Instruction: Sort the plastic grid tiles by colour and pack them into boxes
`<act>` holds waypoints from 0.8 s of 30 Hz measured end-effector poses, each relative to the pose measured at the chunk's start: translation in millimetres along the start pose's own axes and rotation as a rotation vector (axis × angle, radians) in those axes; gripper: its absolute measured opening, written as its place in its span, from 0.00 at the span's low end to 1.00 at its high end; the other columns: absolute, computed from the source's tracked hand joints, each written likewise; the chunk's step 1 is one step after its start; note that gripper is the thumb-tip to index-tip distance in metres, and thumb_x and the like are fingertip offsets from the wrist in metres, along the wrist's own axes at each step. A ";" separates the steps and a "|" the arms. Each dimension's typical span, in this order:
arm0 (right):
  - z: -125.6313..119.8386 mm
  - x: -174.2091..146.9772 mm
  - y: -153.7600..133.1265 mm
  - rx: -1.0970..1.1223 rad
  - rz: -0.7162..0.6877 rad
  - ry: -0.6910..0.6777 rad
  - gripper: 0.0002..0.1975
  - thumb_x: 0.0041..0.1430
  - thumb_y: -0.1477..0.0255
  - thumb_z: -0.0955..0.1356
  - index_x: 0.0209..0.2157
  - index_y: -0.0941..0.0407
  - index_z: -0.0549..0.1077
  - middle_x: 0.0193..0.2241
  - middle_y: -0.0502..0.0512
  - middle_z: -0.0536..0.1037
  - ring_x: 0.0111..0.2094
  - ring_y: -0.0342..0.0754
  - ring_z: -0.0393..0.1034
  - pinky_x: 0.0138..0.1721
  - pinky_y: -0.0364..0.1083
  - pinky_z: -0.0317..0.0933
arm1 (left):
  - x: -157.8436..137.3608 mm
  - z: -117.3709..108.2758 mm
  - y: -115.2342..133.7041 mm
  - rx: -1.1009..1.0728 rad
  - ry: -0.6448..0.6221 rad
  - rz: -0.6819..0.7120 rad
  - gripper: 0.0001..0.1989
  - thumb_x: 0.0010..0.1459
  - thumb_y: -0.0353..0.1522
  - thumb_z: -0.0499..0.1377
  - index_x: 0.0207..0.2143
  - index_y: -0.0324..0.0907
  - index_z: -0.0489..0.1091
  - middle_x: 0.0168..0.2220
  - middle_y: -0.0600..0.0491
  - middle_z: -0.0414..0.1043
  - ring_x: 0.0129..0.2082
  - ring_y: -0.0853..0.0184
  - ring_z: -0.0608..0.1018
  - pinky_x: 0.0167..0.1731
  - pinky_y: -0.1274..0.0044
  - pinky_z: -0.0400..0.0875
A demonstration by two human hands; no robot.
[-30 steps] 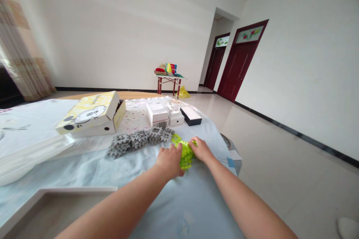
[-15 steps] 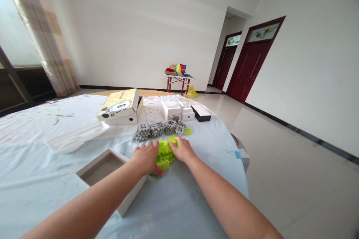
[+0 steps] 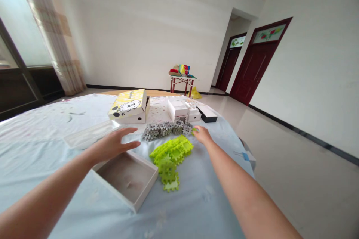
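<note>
A pile of lime-green interlocking plastic pieces (image 3: 175, 150) lies spread in the middle of the table. Behind it runs a row of grey interlocking pieces (image 3: 165, 130). My left hand (image 3: 114, 143) hovers over the back edge of a shallow open white box (image 3: 144, 194), thumb and fingers apart, holding nothing. At the right end of the grey row, my right hand (image 3: 203, 135) has its fingertips closed on a single lime-green piece (image 3: 193, 131), mostly covered by the fingers.
A yellow and white cartoon box (image 3: 127, 106) stands at the back, with a clear plastic tray (image 3: 84, 136) in front of it. White boxes (image 3: 178, 109) and a black-and-white box (image 3: 207, 114) sit behind the grey pieces. A blue clip (image 3: 246, 156) grips the cloth at the right table edge.
Both hands have let go of the green pile, which now lies spread out. My left hand moved left over the white box; my right hand moved right to the lone green piece.
</note>
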State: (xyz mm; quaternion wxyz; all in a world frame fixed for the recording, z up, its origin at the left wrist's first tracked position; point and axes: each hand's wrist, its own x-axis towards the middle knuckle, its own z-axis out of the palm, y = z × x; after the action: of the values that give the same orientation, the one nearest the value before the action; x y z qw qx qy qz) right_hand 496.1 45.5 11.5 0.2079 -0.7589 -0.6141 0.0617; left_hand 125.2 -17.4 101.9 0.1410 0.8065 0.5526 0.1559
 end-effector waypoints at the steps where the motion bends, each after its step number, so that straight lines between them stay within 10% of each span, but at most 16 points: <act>1: 3.6 2.7 0.8 -0.008 -0.003 -0.014 0.19 0.53 0.64 0.63 0.47 0.52 0.70 0.46 0.55 0.72 0.48 0.52 0.64 0.45 0.47 0.58 | -6.4 -3.0 -13.6 -0.024 -0.041 0.006 0.37 0.47 0.54 0.51 0.56 0.43 0.60 0.56 0.50 0.62 0.54 0.58 0.65 0.53 0.71 0.59; 14: -0.5 -14.1 28.6 -0.099 -0.046 -0.033 0.15 0.48 0.65 0.67 0.39 0.53 0.74 0.42 0.58 0.71 0.44 0.53 0.66 0.43 0.48 0.58 | -65.0 -0.6 -65.7 -0.057 -0.305 0.038 0.50 0.37 0.47 0.64 0.62 0.53 0.46 0.63 0.53 0.47 0.57 0.53 0.61 0.49 0.73 0.63; 24: 1.9 -30.2 29.8 -0.043 -0.115 0.069 0.17 0.46 0.60 0.69 0.37 0.54 0.75 0.36 0.58 0.74 0.38 0.49 0.68 0.40 0.44 0.58 | -72.8 7.4 -56.2 0.041 -0.114 -0.132 0.49 0.34 0.51 0.61 0.59 0.43 0.55 0.53 0.45 0.61 0.51 0.53 0.66 0.48 0.70 0.62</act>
State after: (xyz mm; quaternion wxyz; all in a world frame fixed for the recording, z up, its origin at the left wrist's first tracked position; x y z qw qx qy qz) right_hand 515.2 12.2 -6.8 0.2156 -0.7283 -0.6504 0.0102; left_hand 55.8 -66.3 65.8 0.1656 0.7786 0.5987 0.0888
